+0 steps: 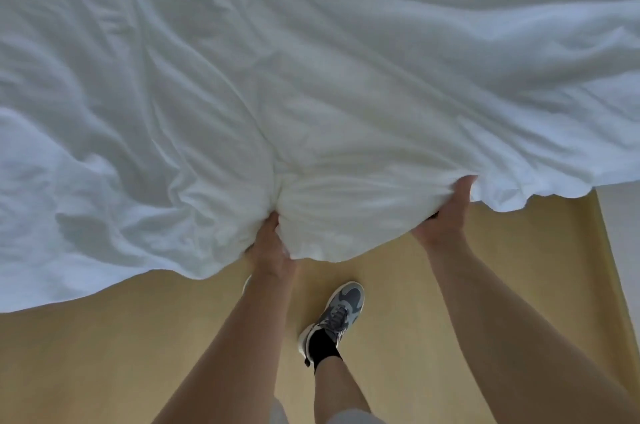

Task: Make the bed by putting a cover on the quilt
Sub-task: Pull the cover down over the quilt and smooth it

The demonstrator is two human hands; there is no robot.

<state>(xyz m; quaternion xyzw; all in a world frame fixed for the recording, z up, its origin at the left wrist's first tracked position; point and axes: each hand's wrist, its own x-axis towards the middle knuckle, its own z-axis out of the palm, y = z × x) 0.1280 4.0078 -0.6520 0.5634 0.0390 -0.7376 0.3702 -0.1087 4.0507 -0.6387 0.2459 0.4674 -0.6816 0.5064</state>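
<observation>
The white quilt's (311, 94) bunched near edge hangs over the floor (138, 354) as our left hand (268, 248) and right hand (445, 215) clutch it, fingers buried in its folds.

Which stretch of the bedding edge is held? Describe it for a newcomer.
White bedding fills the upper picture above tan floor. On its near edge, left hand and right hand grip a puffed bulge. Beside it the edge hangs thin.
</observation>
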